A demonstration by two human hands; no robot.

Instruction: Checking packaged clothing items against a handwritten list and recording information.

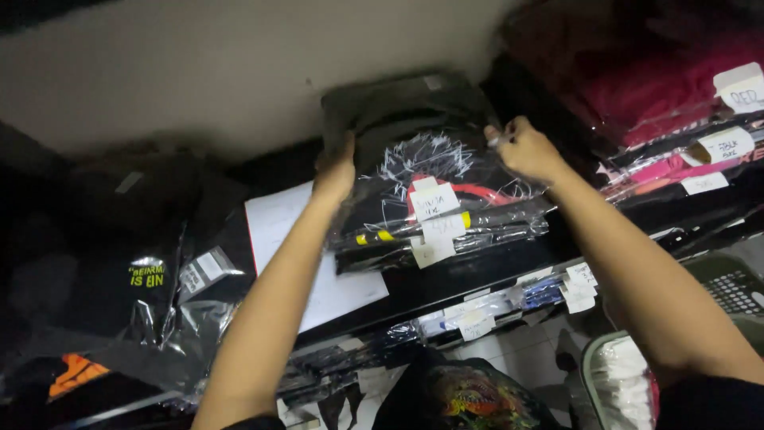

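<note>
Dim storeroom, lit from near the camera. Plain pale wall (pixel 199 72) behind, stained and shadowed along its lower edge. Dark shelf (pixel 477 279) running diagonally across, its front edge catching light. Light tiled floor (pixel 525 350) below. Grey plastic basket (pixel 728 283) at lower right, beside the shelf.

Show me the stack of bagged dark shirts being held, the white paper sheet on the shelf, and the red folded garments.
Stack of clear-bagged dark shirts (pixel 434 171), head view, top bag's print.
White paper sheet (pixel 278 219), head view, bare upper part.
Red folded garments in plastic (pixel 652 87), head view, front fold.
</note>
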